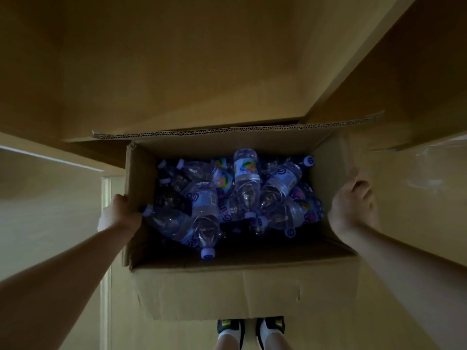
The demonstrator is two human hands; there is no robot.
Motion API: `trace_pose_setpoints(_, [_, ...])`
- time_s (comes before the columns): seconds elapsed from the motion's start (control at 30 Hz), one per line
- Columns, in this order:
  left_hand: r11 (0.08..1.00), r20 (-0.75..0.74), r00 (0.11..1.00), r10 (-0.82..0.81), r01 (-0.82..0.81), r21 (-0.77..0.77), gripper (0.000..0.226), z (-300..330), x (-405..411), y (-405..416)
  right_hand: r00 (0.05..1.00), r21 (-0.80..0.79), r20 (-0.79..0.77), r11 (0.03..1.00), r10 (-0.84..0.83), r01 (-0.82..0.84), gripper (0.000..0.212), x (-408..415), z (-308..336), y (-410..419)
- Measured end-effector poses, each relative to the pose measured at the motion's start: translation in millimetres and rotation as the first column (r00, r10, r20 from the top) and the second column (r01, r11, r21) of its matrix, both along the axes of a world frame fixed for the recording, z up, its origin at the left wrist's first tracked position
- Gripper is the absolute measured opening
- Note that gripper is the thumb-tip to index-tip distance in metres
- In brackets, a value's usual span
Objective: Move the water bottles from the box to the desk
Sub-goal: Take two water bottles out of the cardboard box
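Both grips clamped on box walls, L hand & R hand; bottles prob. light, crushable, best taken mid-body.

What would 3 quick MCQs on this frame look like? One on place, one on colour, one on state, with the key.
1. Where are the water bottles?
A in the cardboard box
B on a desk
C on the floor

2. What colour are the bottle caps?
A red
B pale purple
C black

3. What is the left hand doing?
A hanging free
B holding a bottle
C gripping the box's side wall

Key: A, the bottles lie heaped inside; B, the caps look light purple; C, its fingers wrap the wall, as the right hand does opposite.
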State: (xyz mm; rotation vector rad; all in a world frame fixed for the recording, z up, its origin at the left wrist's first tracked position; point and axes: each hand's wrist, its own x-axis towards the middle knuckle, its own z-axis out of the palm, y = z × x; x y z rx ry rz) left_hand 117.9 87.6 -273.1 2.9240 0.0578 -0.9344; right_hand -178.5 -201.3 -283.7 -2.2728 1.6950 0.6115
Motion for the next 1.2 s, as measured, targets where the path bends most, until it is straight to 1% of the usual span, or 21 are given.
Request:
trace_pose_setpoints(0.03, [1.0, -0.01, 1.0, 0.005, -0.005, -0.013, 0.051, 2, 0, -1, 0.998, -0.023, -0.049, 0.999, 0.034, -0.035, 0.087, 4, 2, 6])
trace_pose_setpoints(0.07, [1.0, -0.007, 1.0, -0.006, 0.006, -0.012, 0.052, 3, -3, -3, 0.989, -0.043, -0.099, 0.992, 0.112, -0.117, 0.084, 7, 4, 13])
trace_pose_setpoints(0.13, [0.993, 0.064, 0.993, -0.103, 0.099, 0.058, 0.053, 6, -14, -8, 0.917, -0.023, -0.186, 0.932, 0.352, -0.362, 0.079, 16, 7, 30])
trace_pose_setpoints(0.17, [0.977, 0.119, 0.975, -0.19, 0.176, 0.118, 0.053, 7, -21, -11, 0.868, 0.029, -0.178, 0.884, 0.463, -0.466, 0.074, 22, 8, 39])
trace_pose_setpoints(0.2, [0.949, 0.17, 0.941, -0.293, 0.265, 0.168, 0.052, 9, -29, -12, 0.834, 0.095, -0.116, 0.841, 0.54, -0.532, 0.066, 27, 6, 50])
trace_pose_setpoints(0.23, [0.911, 0.196, 0.895, -0.401, 0.367, 0.189, 0.052, 11, -36, -14, 0.822, 0.176, -0.019, 0.812, 0.569, -0.557, 0.054, 33, 4, 61])
trace_pose_setpoints(0.27, [0.858, 0.196, 0.837, -0.51, 0.48, 0.184, 0.053, 12, -44, -16, 0.846, 0.278, 0.082, 0.803, 0.527, -0.527, 0.043, 41, 2, 73])
trace_pose_setpoints(0.3, [0.793, 0.177, 0.773, -0.609, 0.587, 0.162, 0.055, 11, -51, -19, 0.884, 0.397, 0.152, 0.792, 0.441, -0.463, 0.033, 50, 0, 83])
trace_pose_setpoints(0.33, [0.733, 0.155, 0.716, -0.68, 0.669, 0.126, 0.053, 9, -59, -22, 0.917, 0.498, 0.197, 0.77, 0.346, -0.398, 0.027, 58, -1, 94])
trace_pose_setpoints(0.37, [0.687, 0.125, 0.676, -0.726, 0.721, 0.09, 0.05, 7, -67, -27, 0.938, 0.572, 0.229, 0.744, 0.258, -0.345, 0.028, 66, -4, 106])
trace_pose_setpoints(0.43, [0.631, 0.007, 0.631, -0.776, 0.774, 0.052, 0.044, 1, -81, -37, 0.955, 0.664, 0.255, 0.691, 0.15, -0.285, 0.035, 82, -12, 129])
trace_pose_setpoints(0.5, [0.611, -0.126, 0.614, -0.779, 0.789, 0.071, 0.046, -5, -90, -44, 0.959, 0.722, 0.275, 0.644, 0.065, -0.251, 0.042, 99, -18, 155])
trace_pose_setpoints(0.53, [0.613, -0.168, 0.617, -0.769, 0.786, 0.077, 0.047, -7, -93, -45, 0.958, 0.748, 0.287, 0.622, 0.012, -0.232, 0.042, 107, -21, 166])
trace_pose_setpoints(0.6, [0.616, -0.195, 0.617, -0.762, 0.784, 0.072, 0.049, -10, -95, -44, 0.958, 0.768, 0.276, 0.617, -0.075, -0.172, 0.043, 117, -28, 181])
trace_pose_setpoints(0.67, [0.615, -0.205, 0.609, -0.766, 0.787, 0.039, 0.05, -11, -96, -41, 0.967, 0.776, 0.219, 0.624, -0.131, -0.091, 0.054, 123, -33, 186])
trace_pose_setpoints(0.77, [0.633, -0.247, 0.608, -0.754, 0.774, -0.026, 0.061, -10, -95, -31, 0.958, 0.788, 0.196, 0.615, -0.211, -0.026, 0.054, 125, -33, 187])
trace_pose_setpoints(0.83, [0.619, -0.241, 0.593, -0.768, 0.784, -0.042, 0.07, -11, -92, -23, 0.935, 0.815, 0.188, 0.579, -0.3, 0.022, 0.051, 125, -28, 184])
trace_pose_setpoints(0.9, [0.585, -0.181, 0.569, -0.802, 0.81, -0.046, 0.077, -13, -88, -17, 0.913, 0.843, 0.2, 0.537, -0.356, 0.025, 0.039, 122, -20, 173])
trace_pose_setpoints(1.0, [0.547, -0.083, 0.541, -0.837, 0.833, -0.084, 0.086, -12, -79, -16, 0.906, 0.901, 0.192, 0.434, -0.376, -0.011, 0.004, 123, 2, 134])
trace_pose_setpoints(1.1, [0.534, -0.002, 0.539, -0.842, 0.834, -0.14, 0.087, -8, -71, -21, 0.956, 0.936, 0.149, 0.347, -0.253, -0.054, 0.01, 133, 28, 87])
trace_pose_setpoints(1.2, [0.522, 0.024, 0.542, -0.84, 0.819, -0.237, 0.104, 0, -69, -32, 0.973, 0.962, 0.091, 0.272, -0.214, -0.031, 0.014, 139, 53, 48])
